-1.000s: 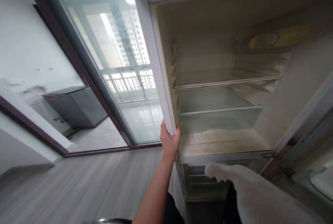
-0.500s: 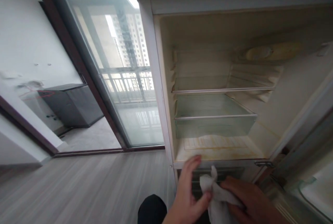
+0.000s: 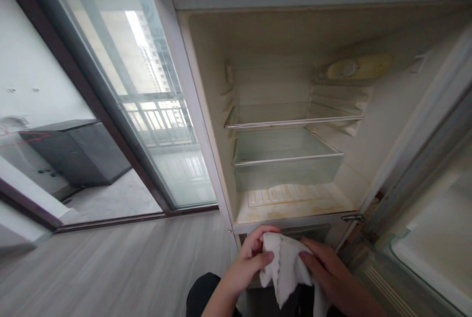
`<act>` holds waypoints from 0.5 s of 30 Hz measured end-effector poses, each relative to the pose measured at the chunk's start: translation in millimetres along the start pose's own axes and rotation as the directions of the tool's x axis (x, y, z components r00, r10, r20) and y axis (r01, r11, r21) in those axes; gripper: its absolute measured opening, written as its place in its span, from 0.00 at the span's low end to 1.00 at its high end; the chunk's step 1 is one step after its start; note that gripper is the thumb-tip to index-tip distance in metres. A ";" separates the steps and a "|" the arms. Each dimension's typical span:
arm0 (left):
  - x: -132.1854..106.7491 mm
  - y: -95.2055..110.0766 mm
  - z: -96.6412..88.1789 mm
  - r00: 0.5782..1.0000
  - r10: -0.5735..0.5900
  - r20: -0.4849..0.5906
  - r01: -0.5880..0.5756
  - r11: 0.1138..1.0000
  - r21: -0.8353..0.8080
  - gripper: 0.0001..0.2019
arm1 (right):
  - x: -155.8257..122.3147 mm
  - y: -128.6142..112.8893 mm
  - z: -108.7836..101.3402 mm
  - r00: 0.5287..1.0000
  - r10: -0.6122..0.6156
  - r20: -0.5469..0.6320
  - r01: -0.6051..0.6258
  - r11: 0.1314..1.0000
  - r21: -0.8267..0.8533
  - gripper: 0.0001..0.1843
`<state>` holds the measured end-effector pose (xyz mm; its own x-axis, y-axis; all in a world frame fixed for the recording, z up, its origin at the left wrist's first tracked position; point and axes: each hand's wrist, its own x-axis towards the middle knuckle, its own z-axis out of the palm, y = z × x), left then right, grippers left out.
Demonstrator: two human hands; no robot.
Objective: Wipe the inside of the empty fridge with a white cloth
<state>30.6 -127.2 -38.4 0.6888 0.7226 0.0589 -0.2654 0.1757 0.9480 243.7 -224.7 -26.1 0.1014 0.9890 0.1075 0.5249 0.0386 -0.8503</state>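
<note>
White cloth gripped at its left by the left hand and at its right by the right hand, fingers of both closed on the fabric, is held below the stained floor of the open refrigerator.

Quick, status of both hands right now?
Left hand: closed, pinching a limp white fabric cloth between thumb and fingers.
Right hand: closed on the other side of the same cloth.
</note>
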 end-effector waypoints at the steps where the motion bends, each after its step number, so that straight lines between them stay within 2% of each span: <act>1: 1.7 -2.4 1.4 0.999 0.010 0.037 -0.007 0.996 -0.084 0.32 | -0.3 3.4 0.5 0.995 0.096 -0.036 -0.091 0.990 0.110 0.30; 3: 6.7 -8.2 5.5 0.998 0.028 0.055 -0.019 0.989 -0.149 0.29 | 1.5 11.7 2.1 0.952 0.285 -0.112 -0.238 0.917 0.319 0.38; 5: 12.2 -13.4 10.9 0.999 0.033 0.034 -0.029 0.993 -0.117 0.23 | 5.9 20.6 5.1 0.897 0.418 -0.146 -0.308 0.826 0.472 0.43; 6: 14.4 -15.1 13.6 0.999 0.035 0.013 -0.034 0.995 -0.089 0.20 | 8.6 24.8 7.1 0.878 0.454 -0.148 -0.320 0.789 0.524 0.44; 8: 17.2 -15.9 18.4 0.998 0.040 -0.045 -0.041 0.999 -0.025 0.18 | 13.9 31.7 11.6 0.875 0.467 -0.130 -0.319 0.756 0.571 0.45; 10: 17.8 -12.9 21.4 0.993 0.046 -0.112 -0.038 0.997 0.074 0.17 | 17.7 36.6 16.4 0.905 0.415 -0.094 -0.302 0.782 0.546 0.42; 12: 17.4 -6.9 23.1 0.981 0.080 -0.176 -0.047 0.982 0.184 0.17 | 18.4 39.5 20.7 0.951 0.288 -0.110 -0.205 0.858 0.470 0.34; 13: 17.3 -3.4 23.9 0.971 0.115 -0.209 -0.063 0.969 0.240 0.16 | 17.1 39.9 22.7 0.960 0.204 -0.191 -0.111 0.905 0.411 0.29; 14: 17.5 0.1 24.7 0.957 0.158 -0.243 -0.081 0.951 0.298 0.15 | 14.8 39.3 24.5 0.944 0.104 -0.314 0.005 0.945 0.328 0.23; 15: 18.1 3.2 25.6 0.939 0.204 -0.275 -0.098 0.930 0.355 0.13 | 11.3 37.4 26.3 0.891 -0.019 -0.454 0.130 0.968 0.215 0.16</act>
<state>59.5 -130.7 -26.3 0.4071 0.8988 0.1625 -0.0741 -0.1448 0.9867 242.3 -208.3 -70.3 0.4639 0.8155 0.3460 0.3394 0.1971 -0.9197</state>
